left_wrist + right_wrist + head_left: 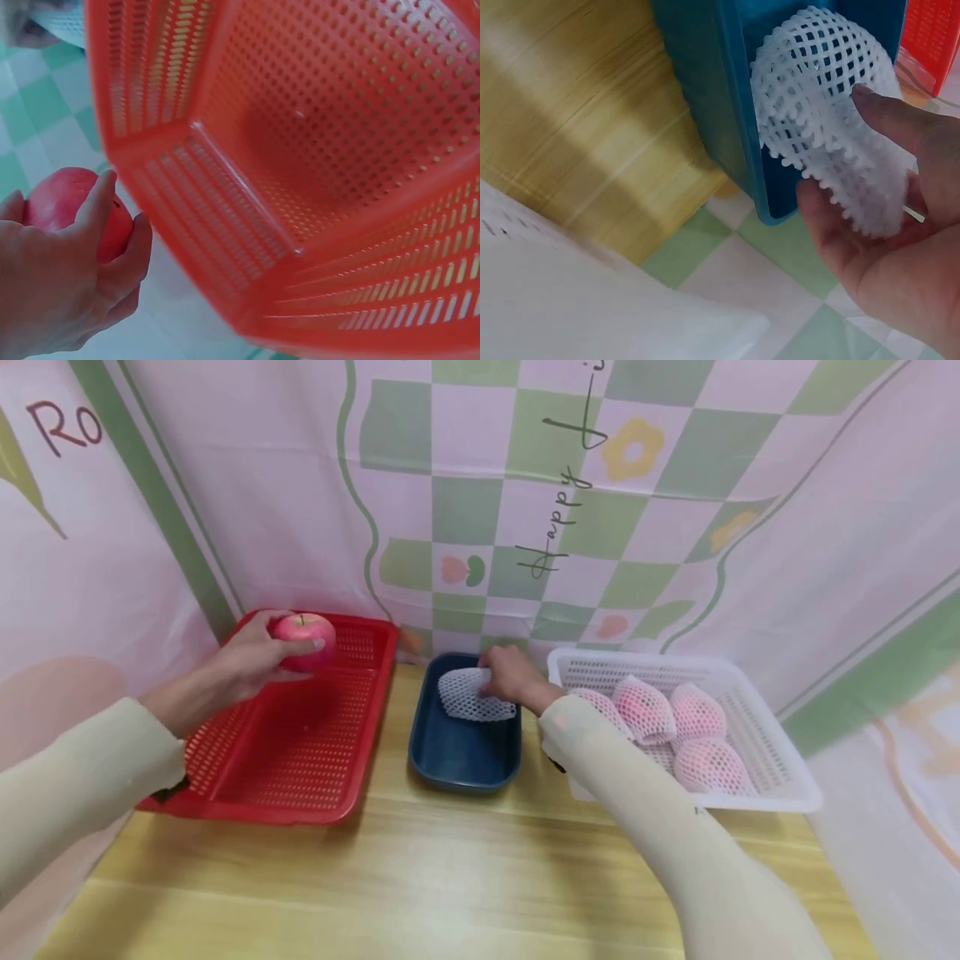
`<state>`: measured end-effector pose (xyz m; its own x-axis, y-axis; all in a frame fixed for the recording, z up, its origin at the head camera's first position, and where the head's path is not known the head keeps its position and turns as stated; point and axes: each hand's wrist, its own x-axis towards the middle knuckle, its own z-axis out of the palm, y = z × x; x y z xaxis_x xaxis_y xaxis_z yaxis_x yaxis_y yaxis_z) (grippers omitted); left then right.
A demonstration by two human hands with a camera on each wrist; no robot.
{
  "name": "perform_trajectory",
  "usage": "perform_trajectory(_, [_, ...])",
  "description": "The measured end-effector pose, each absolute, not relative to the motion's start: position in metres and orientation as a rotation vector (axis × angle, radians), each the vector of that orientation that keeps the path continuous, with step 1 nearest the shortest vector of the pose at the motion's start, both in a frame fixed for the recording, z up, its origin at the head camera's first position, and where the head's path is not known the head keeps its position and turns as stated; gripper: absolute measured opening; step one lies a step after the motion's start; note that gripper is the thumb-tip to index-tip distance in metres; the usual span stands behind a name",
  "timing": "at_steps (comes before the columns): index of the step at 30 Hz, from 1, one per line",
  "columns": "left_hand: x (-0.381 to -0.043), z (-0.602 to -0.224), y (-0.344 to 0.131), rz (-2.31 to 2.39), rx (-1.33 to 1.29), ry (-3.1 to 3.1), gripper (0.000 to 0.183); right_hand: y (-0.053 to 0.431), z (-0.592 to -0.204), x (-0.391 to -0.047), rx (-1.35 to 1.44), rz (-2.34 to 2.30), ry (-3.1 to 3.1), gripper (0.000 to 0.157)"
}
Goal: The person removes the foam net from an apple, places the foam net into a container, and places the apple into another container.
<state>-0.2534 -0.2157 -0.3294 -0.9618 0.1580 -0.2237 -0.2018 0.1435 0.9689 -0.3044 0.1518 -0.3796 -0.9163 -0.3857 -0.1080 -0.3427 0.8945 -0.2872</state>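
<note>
My left hand (255, 653) grips a bare pink-red apple (306, 639) above the back part of the red basket (390, 693). In the left wrist view the fingers curl round the apple (64, 199), which is apart from the basket's wall. My right hand (517, 677) pinches a white foam net sleeve (468, 695) over the dark blue tray (467, 785). The right wrist view has the sleeve (817, 97) between thumb and fingers, with only air showing through its mesh.
To the right stands a white basket (795, 793) with several apples (711, 766) in pink-looking net sleeves. All three containers rest on a wooden table (450, 877). Behind them hangs a checked cloth (465, 510), close to their back edges.
</note>
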Motion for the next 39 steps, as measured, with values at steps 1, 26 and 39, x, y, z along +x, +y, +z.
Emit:
perform_trajectory(1, [-0.256,-0.331,-0.218,1.919,-0.039,2.13,0.06,0.152,-0.379,-0.304,-0.552,-0.383,2.905,0.039])
perform_trajectory(26, [-0.288,-0.38,-0.246,1.64,-0.24,2.229,0.071,0.183,-0.334,-0.262,-0.662,-0.209,3.076,0.064])
perform_trajectory(39, [-0.3,-0.394,-0.247,1.541,-0.26,2.225,0.075,0.224,-0.314,-0.239,-0.678,-0.227,3.072,0.062])
